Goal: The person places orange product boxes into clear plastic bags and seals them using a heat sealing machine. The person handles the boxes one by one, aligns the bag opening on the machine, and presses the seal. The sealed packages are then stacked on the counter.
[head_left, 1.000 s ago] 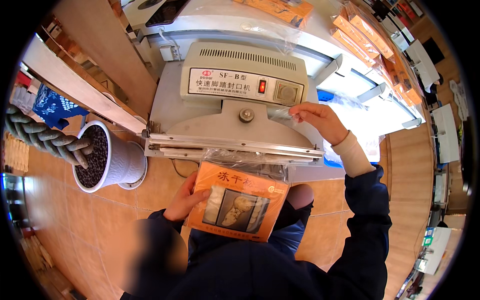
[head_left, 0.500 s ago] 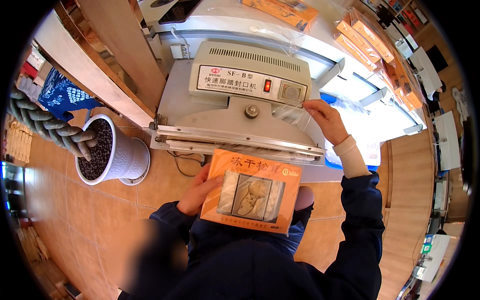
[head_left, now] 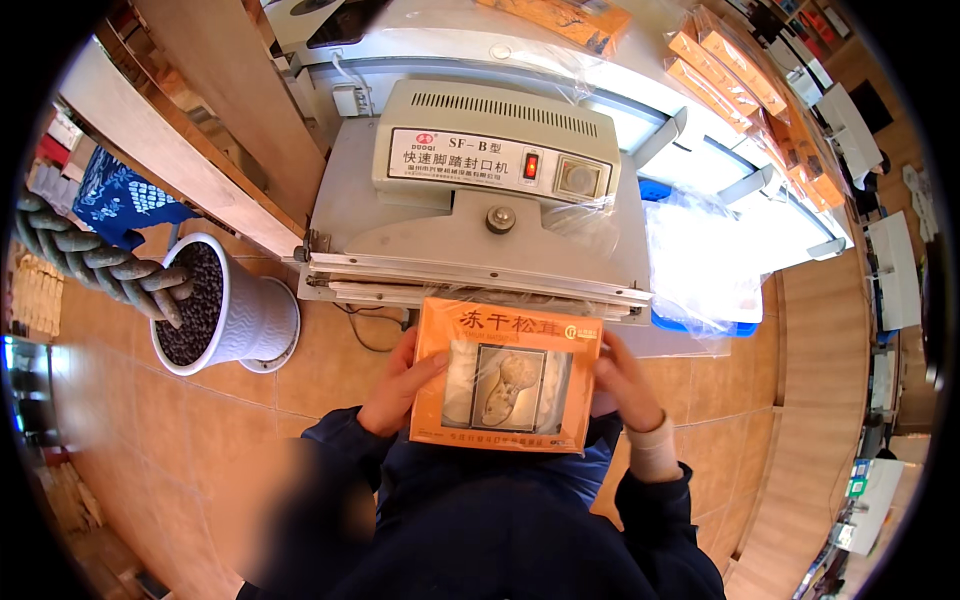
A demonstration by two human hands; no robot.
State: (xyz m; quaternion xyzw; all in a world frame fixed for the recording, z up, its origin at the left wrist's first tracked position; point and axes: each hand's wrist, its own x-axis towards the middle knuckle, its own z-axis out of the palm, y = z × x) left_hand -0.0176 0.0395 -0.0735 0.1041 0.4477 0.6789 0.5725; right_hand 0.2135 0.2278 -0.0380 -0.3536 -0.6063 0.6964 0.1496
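Note:
An orange flat box point(head_left: 432, 400) with a picture panel, wrapped in clear plastic film, is level in front of me, its far edge close against the jaw point(head_left: 480, 283) of the grey foot-operated bag sealer point(head_left: 440, 105). My left hand point(head_left: 396, 385) grips its left side, thumb on top and fingers underneath. At the right side my right hand point(head_left: 632, 385) holds the edge, its fingers partly hidden behind the box. Loose clear film point(head_left: 590, 225) reaches from the box's far side over the sealer's front. The red power switch point(head_left: 531, 166) is lit.
Several more orange boxes point(head_left: 715, 75) lie at the back right. A blue tray point(head_left: 735, 326) with clear plastic bags stands right of the sealer. To the left are a white plant pot point(head_left: 245, 320) with a braided trunk and a wooden post point(head_left: 240, 90). A phone point(head_left: 345, 22) lies at the back.
My right hand has come down from the film at the sealer's right side to the box's right edge. The box has straightened and shifted slightly away from me. My left hand kept its hold.

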